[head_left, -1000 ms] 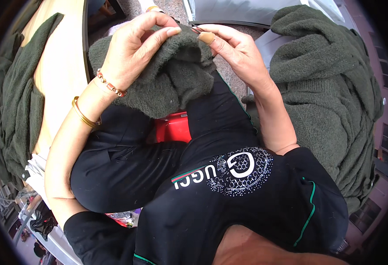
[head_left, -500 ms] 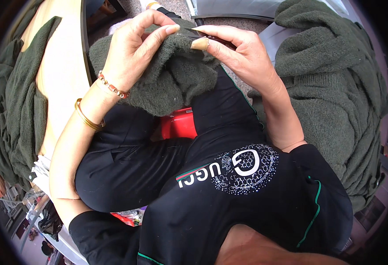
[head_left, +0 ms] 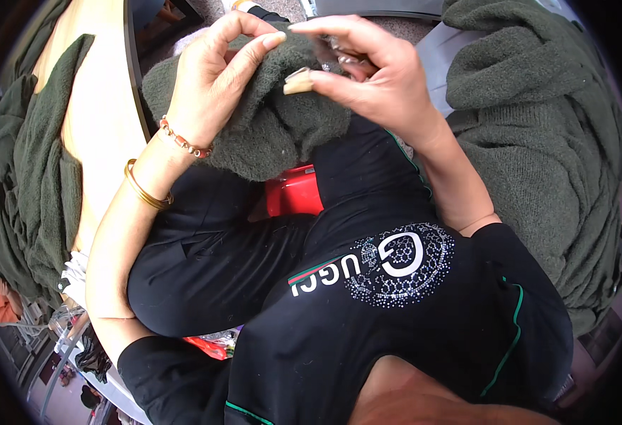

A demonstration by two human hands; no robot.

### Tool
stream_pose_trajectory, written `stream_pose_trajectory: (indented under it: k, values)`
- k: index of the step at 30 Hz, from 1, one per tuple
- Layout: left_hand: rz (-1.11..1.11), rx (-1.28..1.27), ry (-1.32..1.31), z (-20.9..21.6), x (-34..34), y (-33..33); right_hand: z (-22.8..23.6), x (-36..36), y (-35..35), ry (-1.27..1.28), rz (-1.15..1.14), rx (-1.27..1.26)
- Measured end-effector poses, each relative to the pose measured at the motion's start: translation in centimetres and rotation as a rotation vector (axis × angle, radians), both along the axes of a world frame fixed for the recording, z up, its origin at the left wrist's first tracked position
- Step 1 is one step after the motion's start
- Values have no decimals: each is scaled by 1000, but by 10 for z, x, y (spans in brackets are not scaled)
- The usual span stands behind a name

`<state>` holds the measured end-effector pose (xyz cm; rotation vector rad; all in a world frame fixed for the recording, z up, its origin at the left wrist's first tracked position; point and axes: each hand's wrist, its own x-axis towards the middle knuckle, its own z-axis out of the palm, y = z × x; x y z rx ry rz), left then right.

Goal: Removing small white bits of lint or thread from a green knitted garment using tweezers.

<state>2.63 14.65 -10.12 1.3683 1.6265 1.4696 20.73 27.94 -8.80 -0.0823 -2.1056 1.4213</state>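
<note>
A dark green knitted garment (head_left: 268,142) lies bunched over my knees. My left hand (head_left: 219,78) is closed on its upper edge, thumb and forefinger pinched together at the fabric. To the right, my right hand (head_left: 368,71) has its thumb and forefinger spread apart beside the garment. The other fingers curl around a small metal tool (head_left: 332,57), smeared by motion, its exact kind unclear. A tan wrap (head_left: 298,81) covers the right thumb's tip. Whatever the left fingertips hold beyond the knit is too small to see.
Another dark green knitted heap (head_left: 538,163) is piled at my right. More green knitwear (head_left: 38,170) drapes over the pale tabletop (head_left: 98,120) on my left. Something red (head_left: 293,193) shows between my legs. A grey-white surface (head_left: 375,7) stands at the far side.
My right hand has shifted slightly left, and its thumb and forefinger have spread wider. The dark pointed tool seen between them now appears blurred among the curled fingers. My left hand keeps its pinch.
</note>
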Motion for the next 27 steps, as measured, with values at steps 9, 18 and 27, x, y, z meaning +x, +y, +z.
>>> stream_pose_trajectory:
  k: [9, 18, 27]
  values:
    - [-44, -65, -150, 2, 0, 0, -24, -4, 14, 165, -136, 643]
    - [4, -91, -218, 2, 2, 1, -24, -4, 15, 116, -78, 697]
    - [23, -7, -118, 6, 3, 0, -9, 8, 33, -197, 184, -191]
